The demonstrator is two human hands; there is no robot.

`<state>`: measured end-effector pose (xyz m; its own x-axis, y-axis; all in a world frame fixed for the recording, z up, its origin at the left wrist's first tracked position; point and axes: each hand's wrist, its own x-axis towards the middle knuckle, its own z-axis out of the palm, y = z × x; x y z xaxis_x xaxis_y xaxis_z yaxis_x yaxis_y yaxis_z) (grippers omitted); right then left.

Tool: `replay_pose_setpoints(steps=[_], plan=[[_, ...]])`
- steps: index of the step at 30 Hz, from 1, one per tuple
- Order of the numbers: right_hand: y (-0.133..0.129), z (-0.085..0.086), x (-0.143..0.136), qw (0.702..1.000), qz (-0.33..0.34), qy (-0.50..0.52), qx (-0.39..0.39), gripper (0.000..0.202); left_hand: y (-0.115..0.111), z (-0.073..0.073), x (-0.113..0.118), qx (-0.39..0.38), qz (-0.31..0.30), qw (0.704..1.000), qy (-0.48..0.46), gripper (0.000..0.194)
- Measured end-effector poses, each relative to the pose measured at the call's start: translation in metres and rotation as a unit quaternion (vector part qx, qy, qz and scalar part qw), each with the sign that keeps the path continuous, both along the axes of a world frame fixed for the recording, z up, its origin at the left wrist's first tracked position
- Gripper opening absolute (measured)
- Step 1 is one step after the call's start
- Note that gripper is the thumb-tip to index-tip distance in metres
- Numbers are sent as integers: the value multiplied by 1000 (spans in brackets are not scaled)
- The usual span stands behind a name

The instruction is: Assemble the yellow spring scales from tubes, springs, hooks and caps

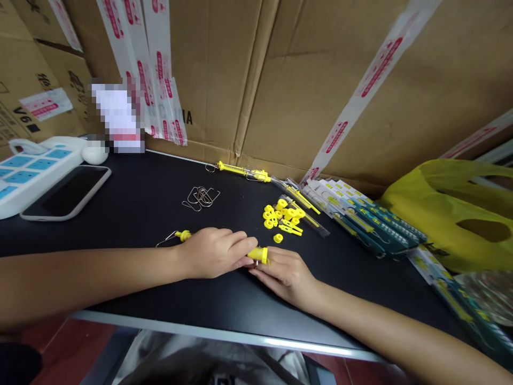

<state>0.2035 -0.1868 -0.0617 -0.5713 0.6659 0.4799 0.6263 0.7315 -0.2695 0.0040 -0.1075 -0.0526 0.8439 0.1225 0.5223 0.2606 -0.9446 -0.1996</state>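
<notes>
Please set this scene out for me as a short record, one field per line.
Surface: black tabletop
Left hand: closed around a yellow tube
Right hand: at the tube's right end, grip unclear
Beyond hands: wire hooks, small yellow parts
Left side: phone, power strip
Right side: carded packages, yellow bag

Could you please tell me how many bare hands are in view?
2: bare left hand wrapped around the yellow plastic tube, bare right hand at its right end; no others show.
</notes>
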Motion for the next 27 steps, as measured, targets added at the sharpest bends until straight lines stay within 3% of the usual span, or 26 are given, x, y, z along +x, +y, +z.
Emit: replay_pose_setpoints(steps=[5, 13, 16, 23, 27], plan=[[-1, 4, 0, 991, -29, -94, 87, 19, -2, 0, 0, 3, 21, 999, 28, 30], [0, 7, -1, 981, -41, -144, 126, 18, 1, 1, 1, 2, 6, 1000, 22, 27], [2, 8, 1, 982, -43, -127, 131, 19, 1, 2, 1, 0, -14, 1000, 3, 26], [6, 4, 9, 998, -17, -14, 52, 5, 0, 2, -1, 5, -73, 997, -18, 34], [9, 2, 9, 997, 16, -25, 66, 14, 0, 1, 1, -7, -91, 996, -18, 34]])
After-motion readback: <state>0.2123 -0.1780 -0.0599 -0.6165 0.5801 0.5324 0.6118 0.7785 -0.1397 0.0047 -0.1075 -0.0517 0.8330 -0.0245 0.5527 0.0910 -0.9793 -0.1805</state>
